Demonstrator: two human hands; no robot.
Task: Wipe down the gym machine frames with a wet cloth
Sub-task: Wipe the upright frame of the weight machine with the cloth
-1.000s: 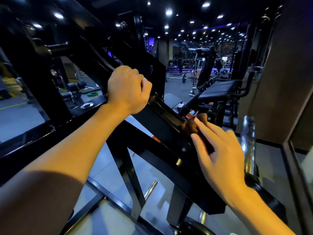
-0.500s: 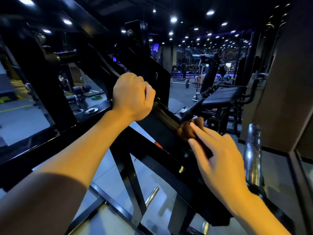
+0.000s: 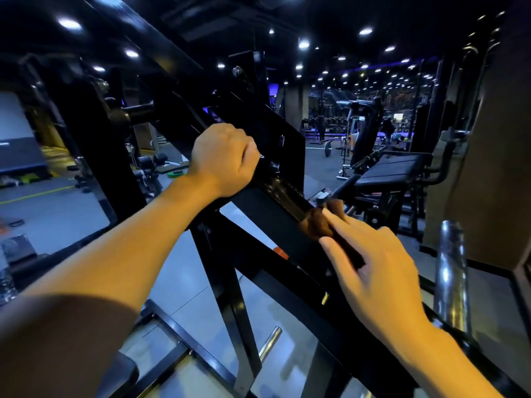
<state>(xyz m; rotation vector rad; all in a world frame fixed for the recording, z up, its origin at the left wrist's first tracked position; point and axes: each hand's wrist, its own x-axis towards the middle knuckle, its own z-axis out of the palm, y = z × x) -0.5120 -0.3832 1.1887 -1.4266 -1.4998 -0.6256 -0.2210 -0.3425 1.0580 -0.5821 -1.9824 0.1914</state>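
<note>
Brown cloth [image 3: 321,222] sits on sloping black frame beam [image 3: 258,216], midway along. Right hand [image 3: 379,271] presses cloth with straight fingers, not curled round it. Left hand [image 3: 224,159] fisted around same beam higher up, bracing. Beam between hands looks glossy, likely wiped; lower stretch, cross struts [image 3: 230,282], chrome post [image 3: 452,271] show no sign of wiping. Judgement: task partway.
</note>
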